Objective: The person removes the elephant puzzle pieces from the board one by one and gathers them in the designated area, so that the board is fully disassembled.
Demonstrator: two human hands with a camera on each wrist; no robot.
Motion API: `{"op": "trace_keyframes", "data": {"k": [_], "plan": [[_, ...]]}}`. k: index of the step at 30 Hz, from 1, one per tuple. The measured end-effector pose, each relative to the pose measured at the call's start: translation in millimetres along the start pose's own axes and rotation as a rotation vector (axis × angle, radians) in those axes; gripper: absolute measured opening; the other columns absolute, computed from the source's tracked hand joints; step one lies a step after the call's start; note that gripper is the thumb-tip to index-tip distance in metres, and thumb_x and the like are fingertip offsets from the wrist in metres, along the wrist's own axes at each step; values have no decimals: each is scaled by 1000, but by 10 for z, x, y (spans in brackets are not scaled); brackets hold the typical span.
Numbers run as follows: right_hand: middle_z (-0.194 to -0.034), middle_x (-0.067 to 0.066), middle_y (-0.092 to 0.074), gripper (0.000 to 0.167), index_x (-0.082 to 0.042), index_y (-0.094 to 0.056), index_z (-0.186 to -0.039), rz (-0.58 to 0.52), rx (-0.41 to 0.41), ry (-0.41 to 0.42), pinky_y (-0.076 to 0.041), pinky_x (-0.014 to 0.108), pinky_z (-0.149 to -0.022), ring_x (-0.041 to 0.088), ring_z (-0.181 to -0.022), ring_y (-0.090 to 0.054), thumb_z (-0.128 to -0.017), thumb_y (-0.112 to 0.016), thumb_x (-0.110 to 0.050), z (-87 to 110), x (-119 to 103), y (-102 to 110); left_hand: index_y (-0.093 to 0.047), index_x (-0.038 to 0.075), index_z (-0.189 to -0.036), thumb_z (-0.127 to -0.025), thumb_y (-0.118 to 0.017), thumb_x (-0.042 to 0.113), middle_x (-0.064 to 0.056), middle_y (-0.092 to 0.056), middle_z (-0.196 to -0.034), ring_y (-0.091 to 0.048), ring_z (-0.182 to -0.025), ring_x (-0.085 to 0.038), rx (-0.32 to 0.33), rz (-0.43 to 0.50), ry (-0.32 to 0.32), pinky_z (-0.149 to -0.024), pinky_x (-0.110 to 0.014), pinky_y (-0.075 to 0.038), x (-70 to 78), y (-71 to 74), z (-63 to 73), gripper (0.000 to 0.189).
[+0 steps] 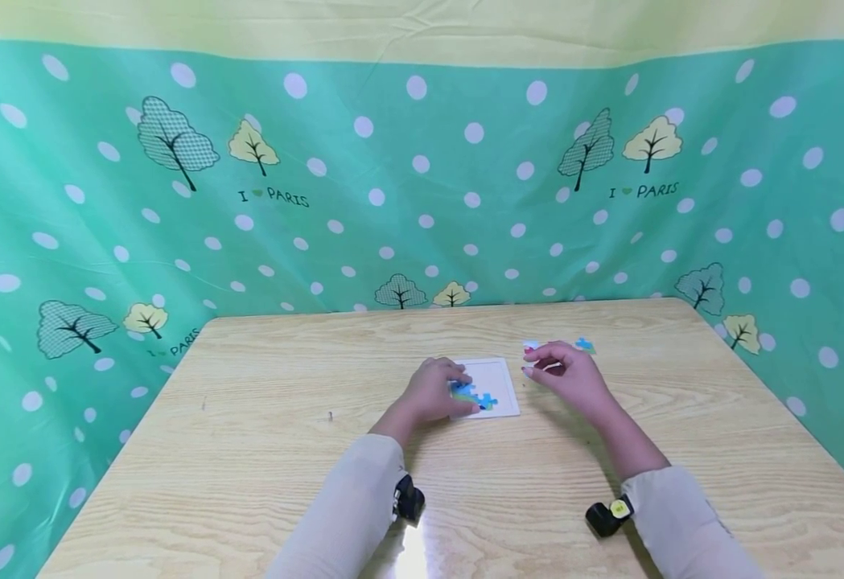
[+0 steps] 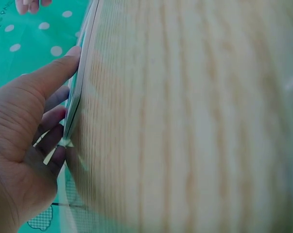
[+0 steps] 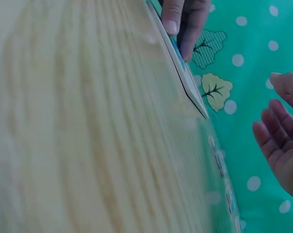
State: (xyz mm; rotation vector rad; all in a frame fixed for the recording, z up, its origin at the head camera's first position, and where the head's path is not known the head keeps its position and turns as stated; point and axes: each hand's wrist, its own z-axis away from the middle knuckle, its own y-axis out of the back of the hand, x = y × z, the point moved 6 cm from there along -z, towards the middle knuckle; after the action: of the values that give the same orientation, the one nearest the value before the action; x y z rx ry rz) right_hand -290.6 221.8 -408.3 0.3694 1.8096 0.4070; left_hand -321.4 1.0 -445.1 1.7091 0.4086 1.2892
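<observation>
A square white puzzle board [image 1: 504, 394] lies on the table, with several joined blue, green and yellow jigsaw pieces [image 1: 487, 400] in its left part. My left hand [image 1: 432, 392] rests at the board's left side, its fingers and thumb spread over the edge and the pieces. In the left wrist view the thumb [image 2: 56, 73] touches the board's edge. To the right of the board hovers my right hand [image 1: 570, 378], thumb and fingers apart; the right wrist view shows nothing between them. A white and red jigsaw piece [image 1: 530, 346] shows beside its fingertips, partly hidden.
A blue and green jigsaw piece [image 1: 585, 345] lies farther right, past the right hand. Both stand on a light wooden table [image 1: 262, 450]. A green polka-dot cloth [image 1: 422, 193] hangs behind the table and along its sides.
</observation>
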Motion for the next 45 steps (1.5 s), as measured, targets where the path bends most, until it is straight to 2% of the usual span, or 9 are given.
{"op": "trace_keyframes", "data": {"k": [6,11,17,24,30,37,45], "plan": [[-114,16,-63,20,3,-70,-104,4,-34,28,-55,30,-80,27,-98,-62,-86,-74,-4,14,-47,-86,-73,17,-116,-75,-84,42,-1,-60,-132,-48,-123,-23,0,-2,-4,-106,-36,-38,14,14,2,50],[-112,13,-63,18,-2,-71,-103,33,-71,21,-55,32,-81,28,-99,-63,-86,-74,-4,27,-81,-150,-73,17,-116,-75,-84,43,-1,-60,-131,-48,-122,-23,-3,-5,-5,-105,-36,-39,21,9,-3,49],[-108,9,-63,21,-1,-70,-106,36,-128,8,-55,36,-83,25,-97,-63,-87,-73,-7,22,-127,-225,-74,17,-115,-75,-84,43,-2,-60,-131,-48,-122,-23,-3,-5,-1,-105,-37,-39,23,11,0,49],[-117,14,-63,30,-2,-67,-117,11,-206,-5,-53,43,-88,31,-106,-61,-87,-73,-6,32,-200,-306,-74,19,-115,-75,-83,44,-1,-61,-130,-49,-120,-22,-2,-12,3,-104,-37,-40,25,20,1,48],[-125,12,-57,38,-6,-63,-125,22,-285,-42,-50,45,-93,33,-114,-57,-88,-73,-8,47,-195,-388,-74,19,-115,-75,-83,44,-1,-61,-130,-49,-120,-22,-4,-17,4,-103,-37,-41,11,6,-9,48],[-129,9,-55,42,-6,-62,-127,17,-345,-13,-49,46,-95,34,-117,-55,-87,-74,-12,58,-208,-456,-73,19,-116,-75,-83,44,-1,-60,-132,-48,-122,-22,-6,-22,4,-104,-37,-40,6,-13,-16,49],[-133,8,-53,47,-8,-61,-127,38,-408,-3,-47,48,-98,32,-117,-54,-83,-78,-10,44,-231,-543,-73,19,-116,-75,-83,44,-1,-60,-131,-49,-121,-22,2,-29,-2,-104,-38,-40,3,-11,-21,49]]}}
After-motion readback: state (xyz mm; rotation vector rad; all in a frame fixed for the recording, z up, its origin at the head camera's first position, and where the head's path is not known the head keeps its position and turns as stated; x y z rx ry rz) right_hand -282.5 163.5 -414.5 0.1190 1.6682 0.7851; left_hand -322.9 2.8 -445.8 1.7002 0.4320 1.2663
